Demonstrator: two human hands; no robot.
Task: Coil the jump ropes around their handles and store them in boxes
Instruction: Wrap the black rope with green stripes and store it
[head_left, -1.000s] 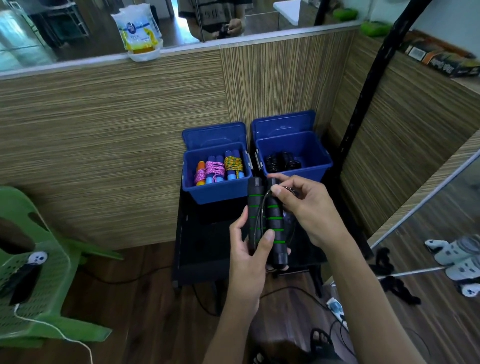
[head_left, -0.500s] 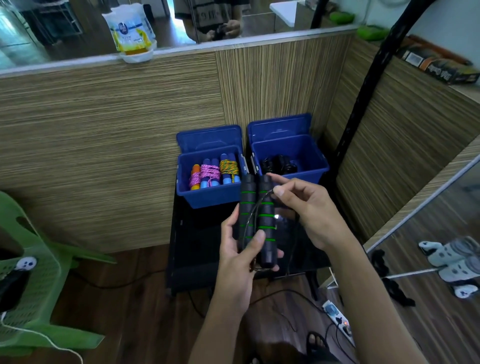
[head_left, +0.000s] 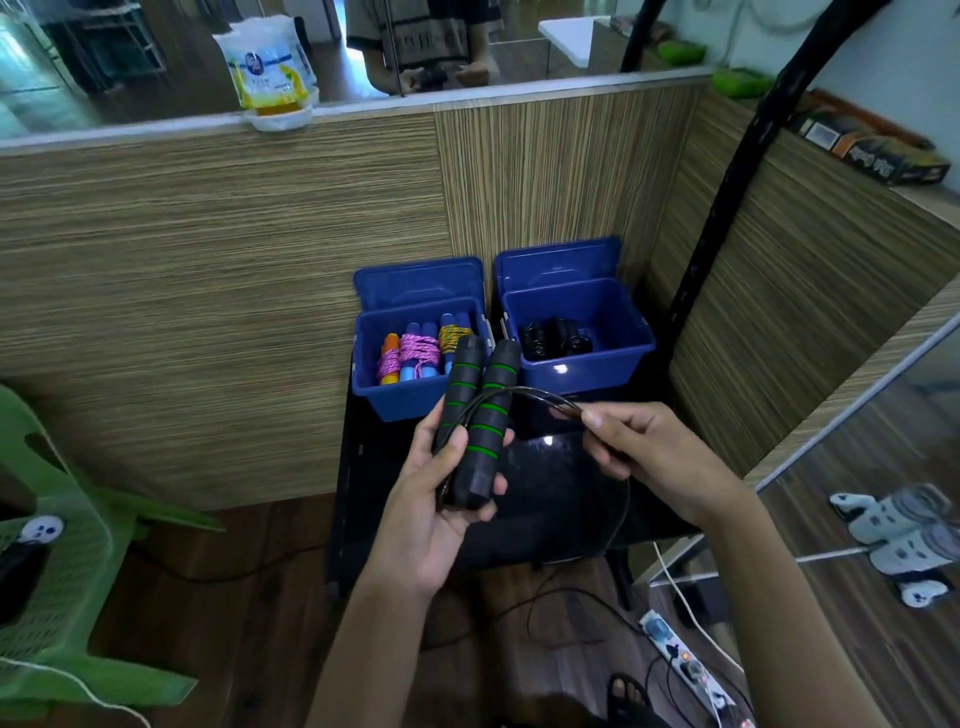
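Left hand (head_left: 441, 499) grips both black handles (head_left: 475, 421) side by side, upright, likely as core for coiling. Right hand (head_left: 649, 457) pinches thin black rope (head_left: 540, 397), pulled sideways, taut for next wrap. Rope slack hangs below, over black surface (head_left: 561, 525). Right blue box (head_left: 587, 358) behind, open, seems destination.

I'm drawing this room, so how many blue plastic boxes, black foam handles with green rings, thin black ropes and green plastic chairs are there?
Blue plastic boxes, lids open: 2
Black foam handles with green rings, held in the left hand: 2
Thin black rope, pinched by the right hand: 1
Green plastic chair: 1
Total: 6
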